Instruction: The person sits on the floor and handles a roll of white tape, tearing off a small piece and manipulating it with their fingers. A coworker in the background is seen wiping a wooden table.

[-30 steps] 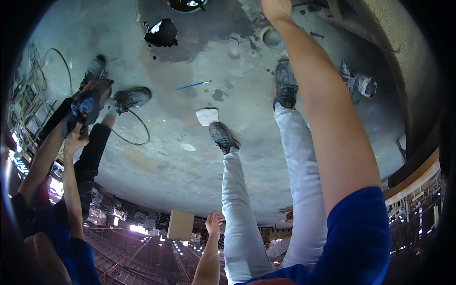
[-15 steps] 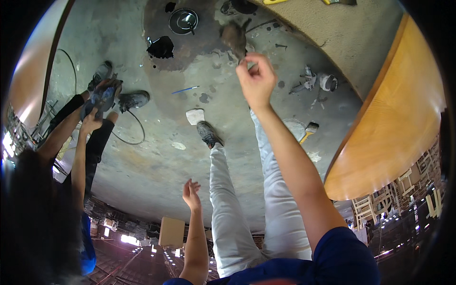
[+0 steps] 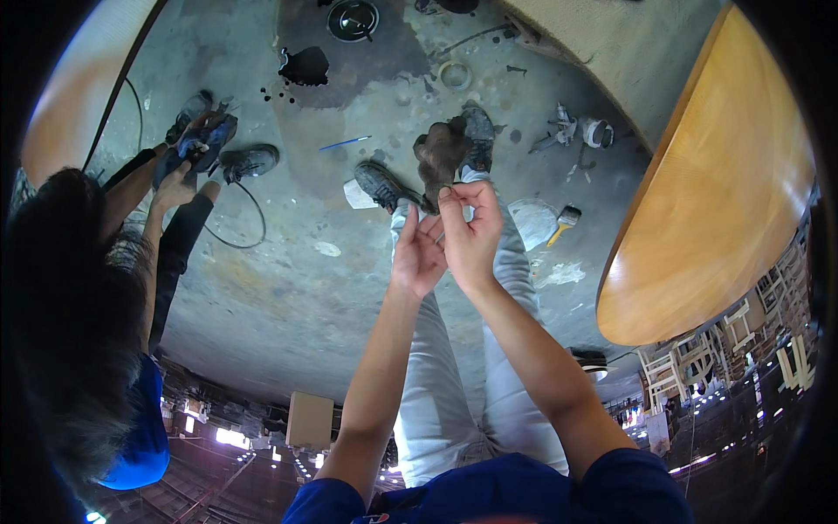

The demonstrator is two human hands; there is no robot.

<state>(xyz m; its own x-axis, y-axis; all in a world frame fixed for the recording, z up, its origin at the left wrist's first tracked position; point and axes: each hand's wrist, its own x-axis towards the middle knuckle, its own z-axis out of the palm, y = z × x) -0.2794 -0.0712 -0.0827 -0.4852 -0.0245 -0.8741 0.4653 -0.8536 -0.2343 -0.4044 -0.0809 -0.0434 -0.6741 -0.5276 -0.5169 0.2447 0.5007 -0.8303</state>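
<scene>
A limp, dark brown rag (image 3: 441, 153), possibly a glove, hangs in front of me above my shoes. My right hand (image 3: 472, 231) pinches its near end between thumb and fingertips. My left hand (image 3: 421, 253) is beside it, palm up with fingers spread, its fingertips close to the rag's near end. Whether the left fingers touch the rag, I cannot tell.
A person (image 3: 65, 332) bends at the left, holding a dark cloth-like thing (image 3: 202, 144). On the floor are a bowl of dark liquid (image 3: 352, 19), a black puddle (image 3: 304, 66), a yellow-handled brush (image 3: 566, 224) and a blue stick (image 3: 345, 142). A varnished wooden panel (image 3: 698, 201) stands right.
The rag has come toward me from the far floor in my right hand. My left hand has risen to meet it. My right foot now shows beside the rag, and a ring-shaped mark is uncovered.
</scene>
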